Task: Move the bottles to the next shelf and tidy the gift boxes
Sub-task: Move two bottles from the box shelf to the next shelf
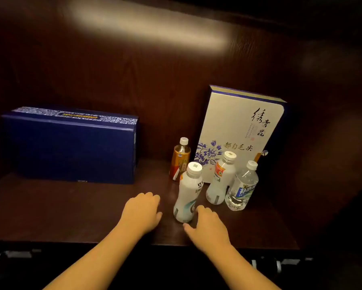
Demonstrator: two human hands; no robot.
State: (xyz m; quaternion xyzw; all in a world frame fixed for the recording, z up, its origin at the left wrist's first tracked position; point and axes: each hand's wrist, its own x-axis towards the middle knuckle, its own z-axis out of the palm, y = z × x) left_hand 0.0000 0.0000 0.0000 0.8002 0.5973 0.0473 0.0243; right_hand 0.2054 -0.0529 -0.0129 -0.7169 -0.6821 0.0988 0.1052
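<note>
- Now, four bottles stand on the shelf [71, 208], right of centre, before the pale gift box [238, 126].
- Right hand [207, 227] touches the nearest white bottle [189, 191], not yet grasping; left hand [142, 210] rests loosely curled, holding nothing.
- Best wrap its middle and lift straight, clear of its neighbours.

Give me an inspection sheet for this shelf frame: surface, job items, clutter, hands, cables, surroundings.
Surface: dark wooden shelf, glossy.
Job's things: four upright capped bottles: amber bottle, nearest white bottle, second white bottle, clear water bottle. Dark blue gift box at left; white floral gift box upright behind the bottles.
Clutter: nothing seen.
Hands: left hand holds nothing; right hand by the nearest white bottle's base, contact unclear.
Cables: nothing seen.
Surroundings: dark wood back panel.
</note>
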